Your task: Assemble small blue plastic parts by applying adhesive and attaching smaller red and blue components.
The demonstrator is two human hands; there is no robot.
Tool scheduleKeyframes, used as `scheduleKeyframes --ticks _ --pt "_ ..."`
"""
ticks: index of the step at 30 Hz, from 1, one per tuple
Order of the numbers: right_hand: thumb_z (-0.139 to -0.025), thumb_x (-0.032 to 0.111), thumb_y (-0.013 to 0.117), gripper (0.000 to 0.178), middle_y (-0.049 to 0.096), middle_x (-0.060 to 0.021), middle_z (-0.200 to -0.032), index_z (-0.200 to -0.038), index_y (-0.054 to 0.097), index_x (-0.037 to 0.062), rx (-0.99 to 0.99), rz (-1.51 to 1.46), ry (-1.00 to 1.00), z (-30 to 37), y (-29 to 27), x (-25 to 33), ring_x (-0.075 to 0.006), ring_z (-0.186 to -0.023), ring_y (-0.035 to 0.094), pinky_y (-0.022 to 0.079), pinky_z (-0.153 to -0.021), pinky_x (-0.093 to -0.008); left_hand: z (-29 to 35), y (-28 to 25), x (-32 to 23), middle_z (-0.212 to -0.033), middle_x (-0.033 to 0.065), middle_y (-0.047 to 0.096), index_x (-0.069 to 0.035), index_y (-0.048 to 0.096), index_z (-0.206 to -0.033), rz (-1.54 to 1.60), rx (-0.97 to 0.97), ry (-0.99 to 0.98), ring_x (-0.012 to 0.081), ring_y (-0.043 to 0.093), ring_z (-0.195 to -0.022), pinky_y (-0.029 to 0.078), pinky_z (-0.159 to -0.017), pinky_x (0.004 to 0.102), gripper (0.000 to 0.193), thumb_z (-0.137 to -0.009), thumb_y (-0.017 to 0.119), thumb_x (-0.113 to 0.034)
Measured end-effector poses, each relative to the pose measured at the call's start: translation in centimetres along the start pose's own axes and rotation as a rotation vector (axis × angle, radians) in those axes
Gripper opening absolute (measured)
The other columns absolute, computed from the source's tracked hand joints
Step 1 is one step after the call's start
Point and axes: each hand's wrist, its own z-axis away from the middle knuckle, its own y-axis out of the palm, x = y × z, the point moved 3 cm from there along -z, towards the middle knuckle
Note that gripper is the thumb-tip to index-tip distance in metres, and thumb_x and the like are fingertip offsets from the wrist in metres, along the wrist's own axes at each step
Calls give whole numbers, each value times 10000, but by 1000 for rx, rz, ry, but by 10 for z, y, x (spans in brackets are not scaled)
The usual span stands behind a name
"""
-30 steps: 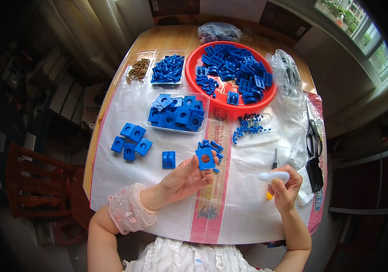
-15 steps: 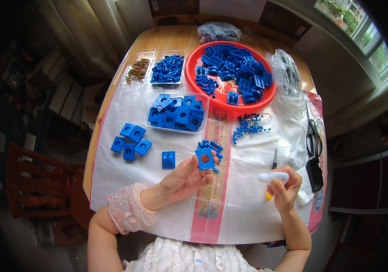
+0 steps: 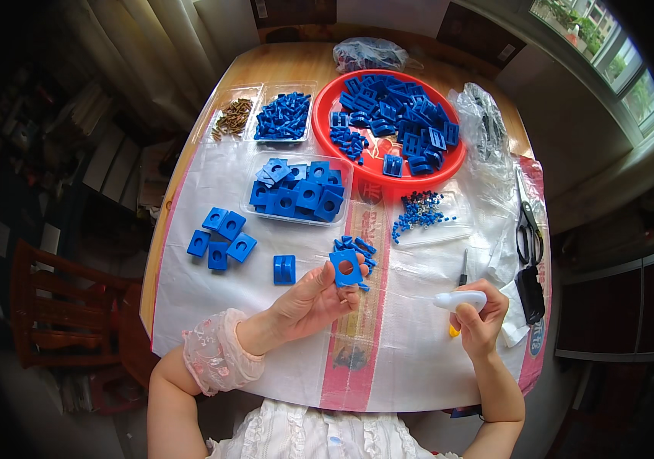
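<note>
Left hand (image 3: 313,300) pinches round-holed square blue plastic plate (image 3: 348,281). Right hand (image 3: 481,320) grips smooth white tapered plastic bottle (image 3: 465,298) above creased white sheet (image 3: 419,367).

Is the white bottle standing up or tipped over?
Tipped over: the right hand holds the white bottle on its side, its narrow tip pointing left.

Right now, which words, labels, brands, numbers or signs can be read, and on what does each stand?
None legible enough to quote.
White woven-plastic sheet with pink bands: warped, blurred print.
Dark brown board at back right, another at back left: pale labels, too small to read.
Blue square holed plate, white plastic bottle: no visible lettering.
</note>
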Motion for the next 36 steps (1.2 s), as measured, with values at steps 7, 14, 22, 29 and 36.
scheduleKeyframes --ticks 7,14,22,29,36 --pt "-831 247 708 285 578 -40 -616 -820 610 -21 3 -8 -8 -1 0 0 -40 -430 458 346 -385 -181 0 0 0 -1185 66 561 -38 433 -1279 7 -6 -3 74 549 -885 476 -803 254 601 -832 671 -361" --pt "-832 245 708 284 576 -35 -616 -827 611 -22 15 -4 2 0 -2 0 -36 -433 455 344 -385 -182 0 0 0 -1181 62 559 -37 437 -1273 4 -1 -1 72 544 -882 472 -801 246 601 -829 674 -364" --pt "-835 219 701 259 559 -27 -598 -841 609 -24 -18 -26 13 0 -1 -1 -33 -434 447 338 -386 -179 0 1 0 -1181 57 559 -41 447 -1267 -22 9 -4 77 545 -898 473 -805 250 591 -830 673 -370" --pt "-834 218 702 262 542 -18 -577 -842 608 -26 -22 -27 1 -1 -1 1 -31 -424 427 321 -381 -181 0 1 -1 -1191 62 557 -41 444 -1275 -21 17 -3 80 552 -913 478 -812 257 596 -831 673 -367" --pt "-833 223 707 273 540 -20 -574 -837 605 -30 -26 -24 -3 -1 0 0 -32 -421 425 318 -380 -181 0 -1 0 -1196 67 553 -40 439 -1278 3 24 -6 85 557 -927 485 -814 257 593 -833 673 -356"
